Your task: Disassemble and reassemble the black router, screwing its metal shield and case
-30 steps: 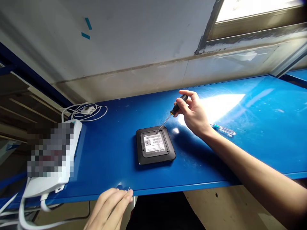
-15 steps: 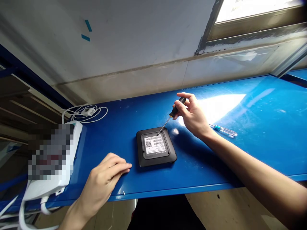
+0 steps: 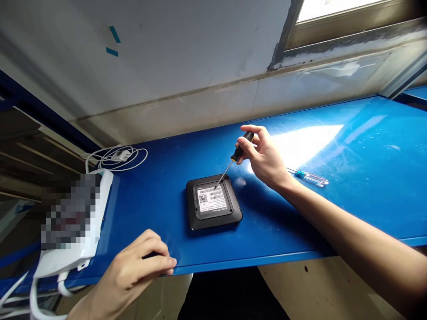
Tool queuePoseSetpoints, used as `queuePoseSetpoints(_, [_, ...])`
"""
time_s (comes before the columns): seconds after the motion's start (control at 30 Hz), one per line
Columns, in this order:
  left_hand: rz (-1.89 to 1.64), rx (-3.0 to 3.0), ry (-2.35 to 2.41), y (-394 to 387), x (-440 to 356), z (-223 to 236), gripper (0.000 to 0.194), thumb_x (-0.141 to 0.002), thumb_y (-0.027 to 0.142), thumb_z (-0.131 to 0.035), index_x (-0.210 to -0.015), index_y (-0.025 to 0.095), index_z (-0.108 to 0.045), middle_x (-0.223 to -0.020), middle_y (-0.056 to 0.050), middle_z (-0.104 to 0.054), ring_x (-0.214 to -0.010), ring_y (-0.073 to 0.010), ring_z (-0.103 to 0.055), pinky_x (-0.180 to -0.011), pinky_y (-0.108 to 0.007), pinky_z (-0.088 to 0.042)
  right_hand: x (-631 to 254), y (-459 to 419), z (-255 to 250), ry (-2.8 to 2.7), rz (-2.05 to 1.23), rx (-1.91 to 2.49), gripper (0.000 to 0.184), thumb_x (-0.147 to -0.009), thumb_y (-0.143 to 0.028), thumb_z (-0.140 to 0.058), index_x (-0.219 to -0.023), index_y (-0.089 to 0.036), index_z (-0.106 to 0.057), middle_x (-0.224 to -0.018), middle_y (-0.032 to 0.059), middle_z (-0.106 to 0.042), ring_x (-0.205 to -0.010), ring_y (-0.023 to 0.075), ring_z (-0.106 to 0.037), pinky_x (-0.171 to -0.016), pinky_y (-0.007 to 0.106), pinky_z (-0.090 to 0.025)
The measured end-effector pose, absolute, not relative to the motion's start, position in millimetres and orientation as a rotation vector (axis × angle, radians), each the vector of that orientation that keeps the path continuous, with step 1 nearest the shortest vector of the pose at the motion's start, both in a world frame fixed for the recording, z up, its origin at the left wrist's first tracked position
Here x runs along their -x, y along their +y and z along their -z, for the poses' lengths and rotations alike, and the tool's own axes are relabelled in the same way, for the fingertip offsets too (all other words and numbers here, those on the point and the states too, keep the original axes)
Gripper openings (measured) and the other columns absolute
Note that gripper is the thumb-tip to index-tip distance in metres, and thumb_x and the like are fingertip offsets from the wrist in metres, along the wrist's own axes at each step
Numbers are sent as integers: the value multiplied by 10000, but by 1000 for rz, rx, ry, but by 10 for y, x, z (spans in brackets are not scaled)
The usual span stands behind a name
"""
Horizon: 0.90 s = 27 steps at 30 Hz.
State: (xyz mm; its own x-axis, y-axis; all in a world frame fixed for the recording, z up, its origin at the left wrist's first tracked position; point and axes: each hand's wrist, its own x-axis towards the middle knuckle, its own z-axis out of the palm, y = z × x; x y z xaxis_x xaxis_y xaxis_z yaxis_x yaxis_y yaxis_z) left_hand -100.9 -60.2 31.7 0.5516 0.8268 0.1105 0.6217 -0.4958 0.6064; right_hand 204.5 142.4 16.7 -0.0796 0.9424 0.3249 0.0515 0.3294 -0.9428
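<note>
A screwdriver (image 3: 242, 149) with a black handle is gripped in my right hand (image 3: 268, 162). It slants down to the left, its tip over the upper part of a label (image 3: 211, 206) on a flat black square device (image 3: 193, 213). The device lies on the blue table, label side up. My left hand (image 3: 138, 262) is at the table's front edge, thumb and fingertips pinched together; whether something small is between them is hidden. Right of my right wrist lies a second screwdriver (image 3: 312, 178) with a clear and blue handle.
On the left stands a white box (image 3: 103, 200) with a blurred-out face and thick white cables. Behind it lies a coiled white cord (image 3: 142, 164) with a small white plug (image 3: 120, 155). A wall with two blue tape strips (image 3: 112, 51) and a window rises behind the blue table (image 3: 160, 195).
My left hand has moved down to the front edge, over the spot where a small pale piece lay; that piece is no longer visible. The right hand holds the screwdriver much as before.
</note>
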Motion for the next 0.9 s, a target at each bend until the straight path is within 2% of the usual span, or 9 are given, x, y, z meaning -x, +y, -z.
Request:
queuePoseSetpoints(0.2, [-466,-2363,1126,-504,948,-290,191,-975,86,-568,-1037,236,-669,-883,-51,-698,-799,-178,-627,-718,-266,-530,-2038,1427,-165,-1423,-981,974,419,-912,-518,-646,-1186,-240,-494,-845,-33,-591,-537,113,-655,-579,304,-568])
queuePoseSetpoints(0.47, [-813,-2387,1416,76,631,-496,125,-964,233,-603,-884,212,-696,-825,1,-724,-726,-135,-677,-672,-211,-526,-2048,1430,-162,-1428,-963,976,432,-918,-523,-641,-1203,-233,-493,-814,-48,-603,-533,114,-655,-588,307,-564])
queuePoseSetpoints(0.57, [-858,-2324,1409,195,554,-488,110,-972,245,-615,-940,214,-716,-880,-1,-747,-794,-145,-707,-721,-225,-545,-2053,1432,-178,-1411,-971,966,434,-918,-514,-641,-1203,-225,-489,-812,-54,-603,-536,108,-652,-588,301,-561])
queuePoseSetpoints(0.7, [-922,-2290,1307,189,558,-339,90,-955,179,-640,-957,223,-718,-997,-24,-758,-936,-174,-707,-823,-268,-558,-2052,1432,-191,-1386,-972,970,434,-922,-511,-634,-1208,-218,-491,-802,-57,-602,-534,105,-654,-585,294,-554])
queuePoseSetpoints(0.9, [-904,-2312,1287,170,563,-239,114,-945,167,-661,-948,250,-740,-1003,-9,-724,-922,-151,-688,-811,-243,-549,-2039,1425,-186,-1396,-980,986,353,-943,-440,-626,-1207,-237,-507,-780,-58,-602,-540,119,-671,-585,297,-552])
